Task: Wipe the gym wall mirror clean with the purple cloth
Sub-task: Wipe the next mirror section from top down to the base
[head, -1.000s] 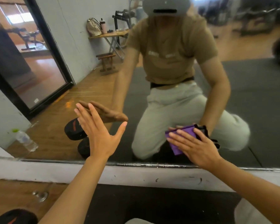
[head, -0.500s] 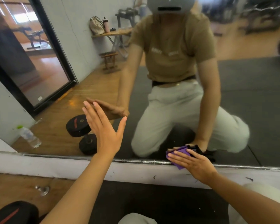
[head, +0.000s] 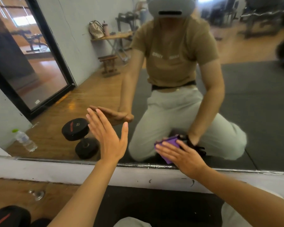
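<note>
Nearest the camera, two bare forearms reach forward over a dark floor mat (head: 154, 205) toward the white ledge (head: 56, 169) that runs under the mirror (head: 261, 112). The right hand (head: 185, 155) lies low, its fingers straight and spread, pressing the purple cloth (head: 168, 143) flat against the glass just above the mirror's bottom edge. The cloth sits bunched under the palm, with purple showing past the fingertips above and a corner hanging below. The left hand (head: 107, 136) is held up to the left of it, open and wide, fingers together and thumb out; its fingertips meet their reflection, so it appears to rest on the glass as a brace, and it holds nothing. The relation that matters is that the cloth lies at the very foot of the mirror, under the right hand, while nearly all the glass stretches upward and out to both sides from there. The right hand is therefore the working one, and its next strokes would probably have to travel up or sideways, since there is no glass left below it. Farther off, inside the reflection, a dumbbell (head: 79, 138) and a water bottle (head: 24, 140) lie on the wooden floor.
</note>
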A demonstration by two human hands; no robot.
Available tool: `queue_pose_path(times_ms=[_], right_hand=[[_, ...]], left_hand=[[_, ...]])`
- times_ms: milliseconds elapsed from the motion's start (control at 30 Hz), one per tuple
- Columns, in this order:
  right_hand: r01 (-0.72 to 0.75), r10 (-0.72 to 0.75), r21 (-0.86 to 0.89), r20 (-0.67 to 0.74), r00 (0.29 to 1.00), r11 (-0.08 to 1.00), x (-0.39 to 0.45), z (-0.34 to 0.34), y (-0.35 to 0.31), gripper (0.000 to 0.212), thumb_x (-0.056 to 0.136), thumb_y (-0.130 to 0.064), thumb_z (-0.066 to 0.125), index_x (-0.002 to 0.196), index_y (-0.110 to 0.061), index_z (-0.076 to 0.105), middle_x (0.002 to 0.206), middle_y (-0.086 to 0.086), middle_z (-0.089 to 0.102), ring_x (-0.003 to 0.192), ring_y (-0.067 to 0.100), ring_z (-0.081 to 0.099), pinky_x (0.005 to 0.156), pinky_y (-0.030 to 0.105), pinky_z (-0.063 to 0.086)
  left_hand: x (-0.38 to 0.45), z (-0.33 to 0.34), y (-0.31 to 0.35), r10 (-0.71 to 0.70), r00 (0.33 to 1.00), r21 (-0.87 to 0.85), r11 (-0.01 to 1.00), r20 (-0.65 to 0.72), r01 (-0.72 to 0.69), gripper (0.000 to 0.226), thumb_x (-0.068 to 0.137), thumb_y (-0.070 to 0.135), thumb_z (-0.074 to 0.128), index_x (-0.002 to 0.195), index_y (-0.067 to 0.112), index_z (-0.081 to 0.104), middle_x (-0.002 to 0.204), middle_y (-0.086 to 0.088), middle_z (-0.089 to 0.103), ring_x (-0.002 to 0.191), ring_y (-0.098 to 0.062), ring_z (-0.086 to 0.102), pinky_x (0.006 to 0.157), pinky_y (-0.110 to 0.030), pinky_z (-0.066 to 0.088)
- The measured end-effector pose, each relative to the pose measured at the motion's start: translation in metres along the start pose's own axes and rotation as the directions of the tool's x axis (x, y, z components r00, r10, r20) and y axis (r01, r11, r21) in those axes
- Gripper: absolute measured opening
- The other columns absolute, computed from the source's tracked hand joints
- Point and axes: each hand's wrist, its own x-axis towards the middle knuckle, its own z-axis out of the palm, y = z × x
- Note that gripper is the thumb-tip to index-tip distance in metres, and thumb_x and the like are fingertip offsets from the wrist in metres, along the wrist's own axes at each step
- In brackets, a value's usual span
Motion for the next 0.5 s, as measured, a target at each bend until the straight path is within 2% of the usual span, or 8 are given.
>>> queue_pose_path(times_ms=[33, 100, 167, 233, 300, 400, 500], right_hand=[[0.124, -0.118, -0.05, 0.103, 0.988, 0.991, -0.014, 0.011, -0.009, 0.108, 0.085, -0.03, 0.059, 0.159, -0.011, -0.018, 0.167, 0.007, -0.022, 0.154, 0.025, -0.02, 0.123, 0.048, -0.017], [0.241, -0.21, -0.061, 0.32, 0.924, 0.968, -0.035, 0.023, -0.023, 0.118, 0.086, -0.04, 0.063, 0.154, -0.008, -0.028, 0.163, 0.01, -0.033, 0.152, 0.027, -0.025, 0.118, 0.052, -0.026], [0.276, -0.236, -0.05, 0.388, 0.891, 0.96, -0.038, 0.024, -0.025, 0.11, 0.093, -0.043, 0.055, 0.154, -0.011, -0.03, 0.16, 0.009, -0.038, 0.149, 0.025, -0.027, 0.113, 0.054, -0.033], [0.292, -0.261, -0.07, 0.289, 0.921, 0.954, -0.034, 0.017, -0.016, 0.094, 0.096, -0.044, 0.051, 0.159, -0.019, -0.014, 0.163, 0.004, -0.029, 0.148, 0.027, -0.032, 0.112, 0.053, -0.034], [0.212, -0.206, -0.025, 0.133, 0.969, 0.977, -0.029, 0.012, 0.002, 0.087, 0.089, -0.037, 0.055, 0.162, -0.021, 0.009, 0.168, -0.003, -0.01, 0.153, 0.021, -0.022, 0.121, 0.045, -0.024], [-0.006, 0.009, 0.053, -0.048, 0.999, 0.999, -0.025, -0.003, 0.037, 0.079, 0.092, -0.023, 0.043, 0.162, -0.019, 0.008, 0.17, -0.005, -0.006, 0.156, 0.013, -0.007, 0.126, 0.039, -0.012], [-0.222, 0.24, 0.12, -0.157, 0.958, 0.968, -0.016, -0.024, 0.071, 0.065, 0.1, -0.027, 0.036, 0.162, -0.026, 0.015, 0.171, -0.009, 0.0, 0.157, 0.012, 0.001, 0.126, 0.039, -0.005]], left_hand=[[-0.003, 0.001, 0.002, 0.007, 1.0, 0.006, 1.0, 0.013, -0.007, 0.098, 0.097, 0.06, 0.041, 0.159, 0.004, -0.01, 0.165, -0.02, -0.02, 0.153, -0.034, -0.019, 0.123, -0.051, -0.011], [-0.006, 0.004, 0.006, -0.003, 1.0, 0.007, 1.0, 0.03, 0.003, 0.101, 0.095, 0.064, 0.041, 0.159, 0.004, -0.01, 0.165, -0.021, -0.02, 0.153, -0.034, -0.019, 0.122, -0.052, -0.012], [-0.005, 0.003, 0.01, -0.023, 0.999, 0.003, 1.0, 0.034, 0.023, 0.102, 0.094, 0.065, 0.041, 0.159, 0.004, -0.01, 0.165, -0.02, -0.02, 0.153, -0.034, -0.019, 0.121, -0.055, -0.012], [-0.005, 0.003, 0.012, -0.027, 0.999, -0.004, 1.0, 0.034, 0.028, 0.104, 0.093, 0.066, 0.042, 0.158, 0.004, -0.011, 0.165, -0.02, -0.02, 0.153, -0.035, -0.019, 0.121, -0.057, -0.01], [-0.005, 0.004, 0.015, -0.045, 0.998, -0.013, 0.999, 0.037, 0.045, 0.106, 0.092, 0.069, 0.042, 0.158, 0.006, -0.013, 0.165, -0.018, -0.022, 0.153, -0.034, -0.02, 0.121, -0.059, -0.008], [-0.004, 0.007, 0.02, -0.078, 0.996, -0.036, 0.996, 0.036, 0.08, 0.112, 0.089, 0.074, 0.042, 0.158, 0.007, -0.015, 0.165, -0.016, -0.024, 0.153, -0.033, -0.022, 0.122, -0.06, -0.007], [-0.004, 0.01, 0.024, -0.115, 0.993, -0.076, 0.99, 0.02, 0.116, 0.118, 0.085, 0.078, 0.044, 0.158, 0.006, -0.014, 0.165, -0.017, -0.023, 0.153, -0.034, -0.021, 0.121, -0.062, -0.005]])
